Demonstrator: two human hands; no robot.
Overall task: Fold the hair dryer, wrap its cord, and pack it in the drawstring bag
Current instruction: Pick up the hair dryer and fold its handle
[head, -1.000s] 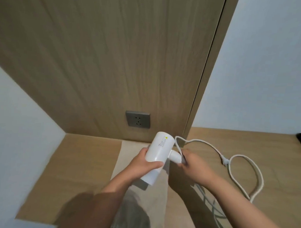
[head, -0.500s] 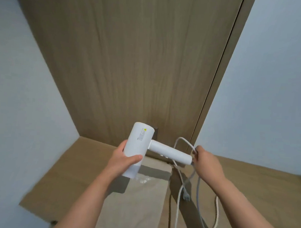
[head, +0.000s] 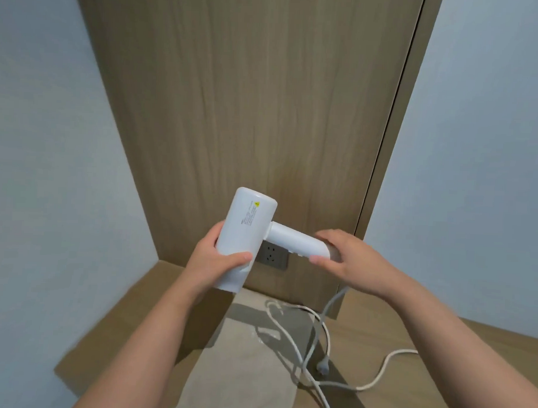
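Observation:
I hold a white hair dryer [head: 245, 233] up in the air in front of the wooden wall panel. My left hand [head: 220, 260] grips its round barrel from below. My right hand [head: 348, 261] grips the far end of the handle, which sticks out to the right, unfolded. The white cord [head: 305, 351] hangs from under my right hand and lies in loose loops on the shelf, with its plug [head: 322, 367] at the bag's right edge. The beige drawstring bag [head: 243, 370] lies flat on the shelf below the dryer.
A grey wall socket [head: 272, 256] sits in the wood panel just behind the dryer. The wooden shelf [head: 409, 346] runs right, with pale walls on both sides and its front edge at the lower left.
Both hands have raised the dryer higher. My right hand has closed round the handle's end, and the cord now trails down onto the bag and shelf.

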